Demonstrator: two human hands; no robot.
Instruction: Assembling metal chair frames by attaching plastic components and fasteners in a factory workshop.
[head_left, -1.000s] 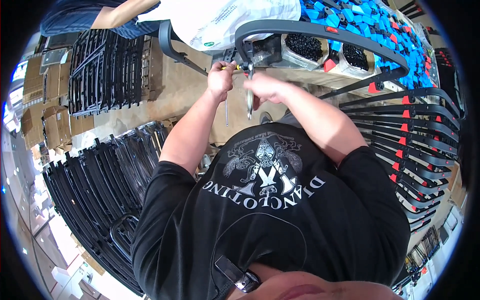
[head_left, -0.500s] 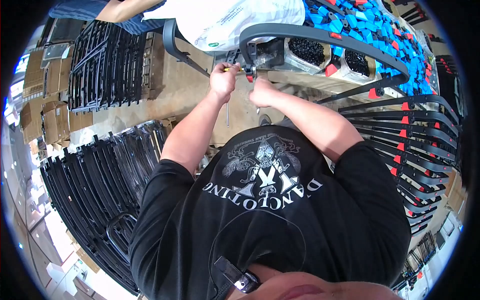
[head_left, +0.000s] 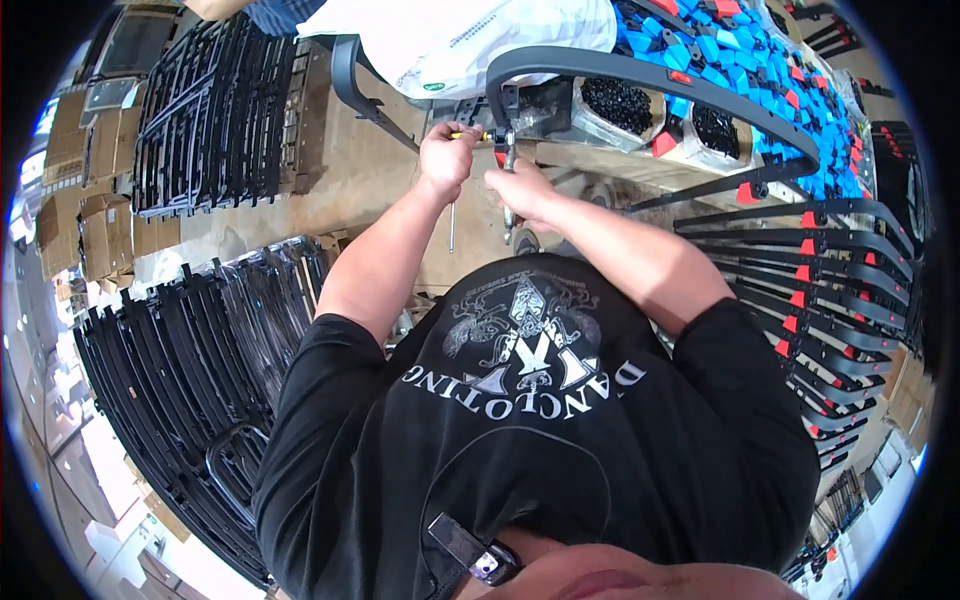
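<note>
- I'm watching a workshop, its brown floor (head_left: 340,180) bare around a loaded bench (head_left: 585,158).
- The curved black frame (head_left: 640,64) arches over the bench's near edge; its lower joint (head_left: 501,136) sits between the hands.
- My left hand (head_left: 447,160) is closed around a yellow-handled tool (head_left: 487,137) pointing at that joint; a thin metal rod (head_left: 452,230) shows below it.
- My right hand (head_left: 520,190) is wrapped on a silvery tool (head_left: 511,150); half a second ago it was lower, and now the tool's top is back beside the joint, so I judge work there continues.
- Bins of black parts (head_left: 615,103) line the near edge; blue pieces (head_left: 720,65) heap behind.
- Curved bars (head_left: 850,262) stack rightward.
</note>
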